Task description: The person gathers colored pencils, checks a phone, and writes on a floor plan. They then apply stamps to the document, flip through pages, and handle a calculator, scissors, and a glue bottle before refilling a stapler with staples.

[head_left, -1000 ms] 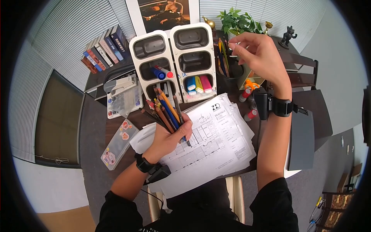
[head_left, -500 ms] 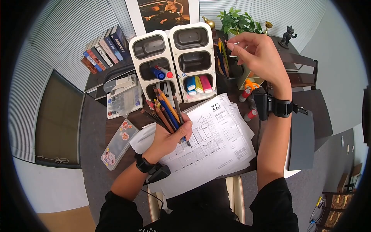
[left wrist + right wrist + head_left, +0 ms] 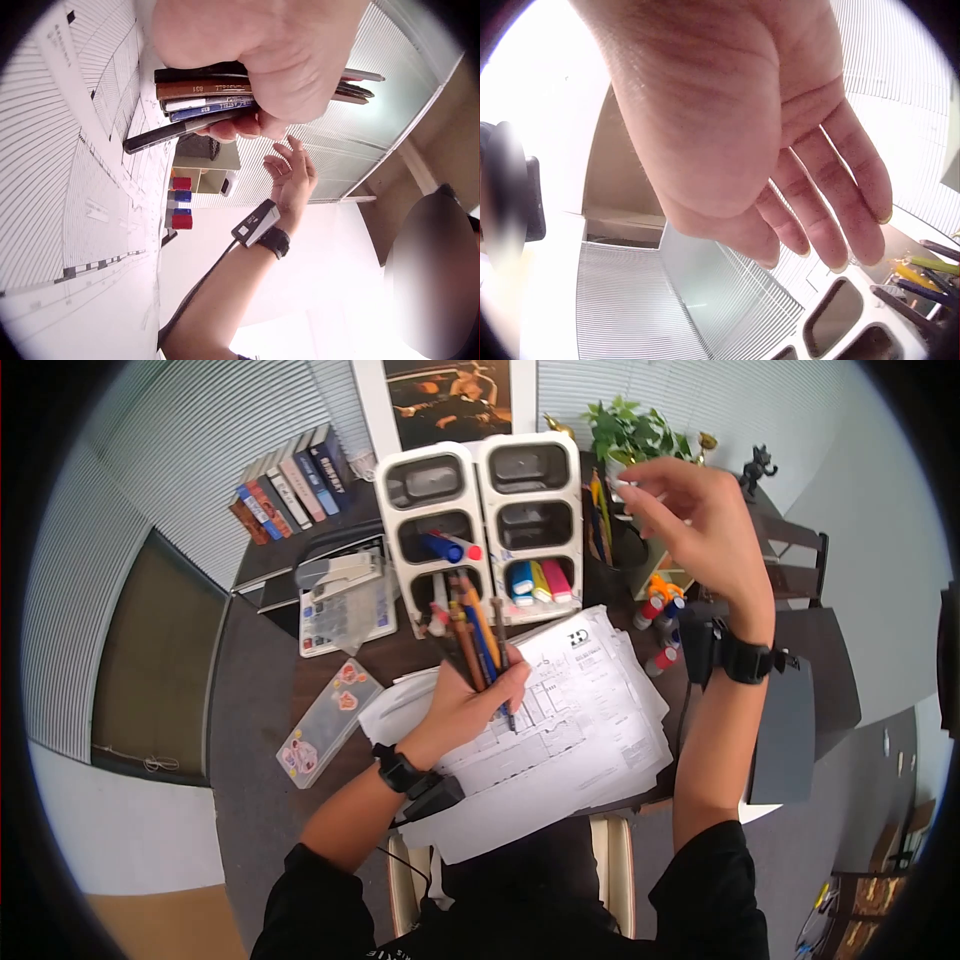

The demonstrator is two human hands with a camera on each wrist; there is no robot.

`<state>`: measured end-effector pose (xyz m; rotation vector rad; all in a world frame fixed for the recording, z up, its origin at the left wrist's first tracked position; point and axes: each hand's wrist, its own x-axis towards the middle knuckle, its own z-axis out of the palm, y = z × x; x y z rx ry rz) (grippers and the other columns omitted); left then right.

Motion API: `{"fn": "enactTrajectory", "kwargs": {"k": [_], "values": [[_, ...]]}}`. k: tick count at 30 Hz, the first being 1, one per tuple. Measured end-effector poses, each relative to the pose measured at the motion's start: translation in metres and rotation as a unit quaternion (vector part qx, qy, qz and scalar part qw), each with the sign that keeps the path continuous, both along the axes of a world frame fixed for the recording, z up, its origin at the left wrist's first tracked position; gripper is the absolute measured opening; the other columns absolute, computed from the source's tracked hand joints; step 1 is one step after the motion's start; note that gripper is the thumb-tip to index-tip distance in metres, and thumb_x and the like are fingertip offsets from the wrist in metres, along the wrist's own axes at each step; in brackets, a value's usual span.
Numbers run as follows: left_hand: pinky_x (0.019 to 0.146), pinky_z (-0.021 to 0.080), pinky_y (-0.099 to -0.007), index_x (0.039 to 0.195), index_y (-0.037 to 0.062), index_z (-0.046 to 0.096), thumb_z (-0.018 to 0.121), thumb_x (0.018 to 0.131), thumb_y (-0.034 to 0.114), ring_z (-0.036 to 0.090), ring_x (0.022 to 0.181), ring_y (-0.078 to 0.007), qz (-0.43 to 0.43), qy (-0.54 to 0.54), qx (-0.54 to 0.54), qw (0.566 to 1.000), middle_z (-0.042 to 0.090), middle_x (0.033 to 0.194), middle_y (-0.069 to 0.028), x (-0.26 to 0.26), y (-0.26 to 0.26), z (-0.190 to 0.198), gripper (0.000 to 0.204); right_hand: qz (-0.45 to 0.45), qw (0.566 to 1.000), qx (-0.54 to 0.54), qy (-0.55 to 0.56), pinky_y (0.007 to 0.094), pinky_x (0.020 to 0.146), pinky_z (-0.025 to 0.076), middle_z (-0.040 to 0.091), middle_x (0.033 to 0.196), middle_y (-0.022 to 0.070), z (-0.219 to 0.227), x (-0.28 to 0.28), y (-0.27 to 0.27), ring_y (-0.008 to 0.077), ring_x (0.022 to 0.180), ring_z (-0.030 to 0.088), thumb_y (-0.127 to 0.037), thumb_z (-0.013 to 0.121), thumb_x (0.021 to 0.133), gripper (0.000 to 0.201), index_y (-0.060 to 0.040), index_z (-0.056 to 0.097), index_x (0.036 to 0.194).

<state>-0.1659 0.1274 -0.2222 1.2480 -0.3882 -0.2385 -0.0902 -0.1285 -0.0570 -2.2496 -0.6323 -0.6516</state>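
In the head view my left hand (image 3: 468, 705) grips a bundle of pencils (image 3: 482, 635) over the papers. Brown, blue, orange and dark barrels show, points up. The left wrist view has the pencils' lower ends (image 3: 169, 90) close over a printed floor plan (image 3: 90, 187), one dark pencil reaching lowest. My right hand (image 3: 705, 525) is raised near the dark pencil cup (image 3: 622, 560), where several pencils (image 3: 600, 510) stand. Its fingers are loosely bent, and the right wrist view shows nothing in the palm (image 3: 705, 135).
Behind the papers (image 3: 590, 710) stands a white organizer (image 3: 487, 520) with markers and highlighters. At left lie a stickered case (image 3: 330, 725) and a paint box (image 3: 350, 620). Red- and blue-capped bottles (image 3: 660, 635) stand right of the papers. Books (image 3: 295, 480) and a plant (image 3: 635, 430) are farther back.
The head view has shifted, so the desk appears farther right. The pencil bundle leans less to the left than before. My right hand stays raised near the cup.
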Motion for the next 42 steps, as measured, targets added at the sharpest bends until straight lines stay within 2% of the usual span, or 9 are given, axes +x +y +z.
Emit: {"fn": "enactTrajectory", "kwargs": {"k": [1,5,12,17,20,26,30,33,42], "values": [[0.062,0.048,-0.0293,0.106,0.0019,0.052,0.061,0.100,0.008,0.057,0.067,-0.0121,0.002,-0.012,0.010,1.000,0.058,0.079,-0.0048,0.001,0.000,0.001,0.012,-0.008,1.000,0.004,0.011,0.0240,0.052,0.045,0.067,0.068,0.0070,0.006,-0.011,0.004,0.0095,0.055,0.059,-0.017,0.072,0.090,0.019,0.0006,0.073,0.097],[0.058,0.047,-0.0275,0.100,0.0006,0.053,0.063,0.099,0.009,0.057,0.062,-0.0115,-0.006,-0.041,0.036,0.999,0.058,0.074,-0.0046,0.004,0.004,0.004,0.013,0.091,0.989,0.101,0.056,0.0223,0.056,0.049,0.070,0.074,0.0043,0.002,-0.049,0.031,0.0071,0.061,0.062,-0.011,0.071,0.092,0.015,0.0035,0.072,0.097],[0.055,0.046,-0.0255,0.099,0.0008,0.056,0.064,0.100,0.014,0.056,0.059,-0.0095,-0.021,-0.084,0.018,0.996,0.058,0.069,-0.0028,0.000,0.002,0.009,0.015,0.092,0.985,0.015,0.147,0.0251,0.051,0.046,0.069,0.071,0.0080,-0.031,-0.084,0.052,0.0090,0.054,0.058,-0.009,0.073,0.089,0.013,0.0012,0.073,0.097],[0.052,0.044,-0.0258,0.097,0.0001,0.060,0.067,0.097,0.013,0.055,0.056,-0.0086,-0.029,-0.066,0.021,0.997,0.058,0.067,-0.0020,-0.005,0.002,0.012,0.015,0.111,0.979,0.045,0.165,0.0249,0.048,0.043,0.069,0.068,0.0085,-0.056,-0.084,0.064,0.0077,0.051,0.055,-0.011,0.073,0.089,0.016,0.0023,0.072,0.098],[0.052,0.045,-0.0264,0.097,0.0001,0.060,0.067,0.097,0.014,0.056,0.057,-0.0092,-0.041,-0.058,-0.025,0.997,0.059,0.067,-0.0021,0.000,0.001,0.009,0.016,0.104,0.973,0.033,0.202,0.0244,0.047,0.040,0.067,0.064,0.0072,-0.058,-0.084,0.075,0.0061,0.050,0.053,-0.010,0.073,0.089,0.018,0.0035,0.071,0.099],[0.055,0.046,-0.0257,0.090,0.0051,0.060,0.065,0.098,0.018,0.057,0.058,-0.0088,-0.053,-0.065,0.015,0.996,0.059,0.066,-0.0016,0.006,0.011,0.013,0.015,0.118,0.973,0.054,0.191,0.0241,0.048,0.038,0.061,0.059,0.0030,-0.084,-0.066,0.088,0.0039,0.052,0.051,-0.009,0.072,0.091,0.015,0.0045,0.068,0.097],[0.049,0.043,-0.0237,0.090,0.0059,0.061,0.064,0.099,0.021,0.057,0.056,-0.0086,-0.049,-0.077,0.011,0.996,0.061,0.066,-0.0018,0.006,0.013,0.015,0.018,0.157,0.947,0.117,0.255,0.0225,0.047,0.037,0.061,0.063,0.0002,-0.098,-0.053,0.089,0.0037,0.052,0.051,-0.006,0.070,0.093,0.012,0.0029,0.063,0.096],[0.048,0.042,-0.0231,0.091,0.0054,0.060,0.062,0.100,0.023,0.058,0.056,-0.0088,-0.048,-0.067,0.023,0.996,0.062,0.069,-0.0017,0.007,0.011,0.007,0.020,0.169,0.921,0.247,0.249,0.0207,0.043,0.036,0.059,0.063,-0.0016,-0.107,-0.041,0.085,0.0042,0.049,0.050,-0.005,0.068,0.095,0.008,0.0004,0.062,0.095],[0.055,0.047,-0.0267,0.094,0.0019,0.060,0.064,0.099,0.020,0.058,0.057,-0.0100,-0.055,-0.027,-0.005,0.998,0.061,0.068,-0.0030,0.009,0.003,0.002,0.019,0.120,0.919,0.370,0.071,0.0215,0.043,0.038,0.060,0.065,-0.0002,-0.116,-0.015,0.084,0.0053,0.048,0.050,-0.006,0.066,0.097,0.010,0.0014,0.061,0.102]]}}
